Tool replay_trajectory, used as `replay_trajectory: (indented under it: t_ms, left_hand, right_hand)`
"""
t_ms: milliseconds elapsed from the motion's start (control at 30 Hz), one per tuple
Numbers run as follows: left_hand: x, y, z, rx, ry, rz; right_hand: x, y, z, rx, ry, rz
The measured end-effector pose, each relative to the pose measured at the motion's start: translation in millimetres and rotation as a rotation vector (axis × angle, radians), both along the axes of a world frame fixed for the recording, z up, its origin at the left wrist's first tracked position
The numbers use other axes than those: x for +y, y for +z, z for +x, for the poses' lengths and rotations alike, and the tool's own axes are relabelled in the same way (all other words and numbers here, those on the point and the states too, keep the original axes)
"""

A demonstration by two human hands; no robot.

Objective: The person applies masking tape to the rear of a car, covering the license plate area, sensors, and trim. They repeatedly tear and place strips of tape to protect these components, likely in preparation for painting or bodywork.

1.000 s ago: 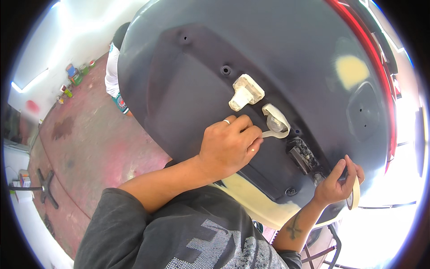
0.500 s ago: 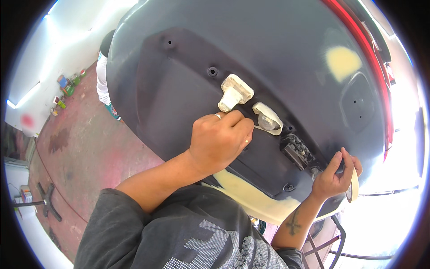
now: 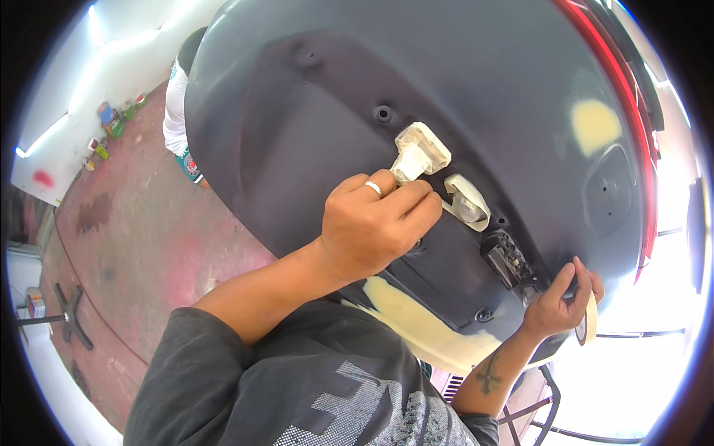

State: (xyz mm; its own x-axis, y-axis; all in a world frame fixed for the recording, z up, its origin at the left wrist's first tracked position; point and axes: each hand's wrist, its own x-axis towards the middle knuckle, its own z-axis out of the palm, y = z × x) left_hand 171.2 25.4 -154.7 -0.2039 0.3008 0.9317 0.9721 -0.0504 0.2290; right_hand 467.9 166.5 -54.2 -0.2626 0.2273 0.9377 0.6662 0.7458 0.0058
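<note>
A dark grey car tailgate panel [image 3: 335, 89] fills the middle of the view. My left hand [image 3: 379, 223] is closed in a pinch, a ring on one finger, just below a fixture wrapped in cream masking tape [image 3: 422, 152]. From its fingertips a thin pale strip of tape leads to a small clear-covered lamp [image 3: 467, 208], partly edged with the same tape. My right hand [image 3: 561, 301], fingers bent, rests by the panel's lower right with a roll of masking tape [image 3: 590, 321] held on its outer side. Between the hands sits an uncovered black latch mechanism [image 3: 506, 256].
Cream filler patches [image 3: 595, 126] mark the panel, and a red light strip [image 3: 625, 89] runs down its right side. Another person's white sleeve [image 3: 175, 111] shows beyond the left edge. Cans [image 3: 111, 123] stand by the wall; a black stand base [image 3: 73, 316] is on the stained floor [image 3: 163, 223].
The view has shifted, so the panel sits a little farther right. My left hand has turned slightly and remains by the taped fixture and lamp. My right hand still has the tape roll.
</note>
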Motion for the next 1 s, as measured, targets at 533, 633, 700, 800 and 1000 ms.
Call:
replay_trajectory:
  t_ms: [533,633,700,800,1000]
  left_hand:
    - [27,-10,-7,-0.036,0.032,0.340]
    - [20,-9,-11,-0.086,-0.058,0.362]
    - [3,-8,-9,-0.207,-0.173,0.409]
    - [-47,1,9,-0.858,-0.597,0.006]
    - [-30,12,14,-1.884,-1.217,-0.221]
  right_hand:
    - [4,2,1,-0.040,-0.010,-0.021]
    - [4,6,3,0.012,0.036,-0.038]
    - [5,18,10,-0.023,0.032,0.040]
    - [2,35,13,-0.049,-0.011,0.116]
    - [-7,60,-22,-0.114,0.143,0.153]
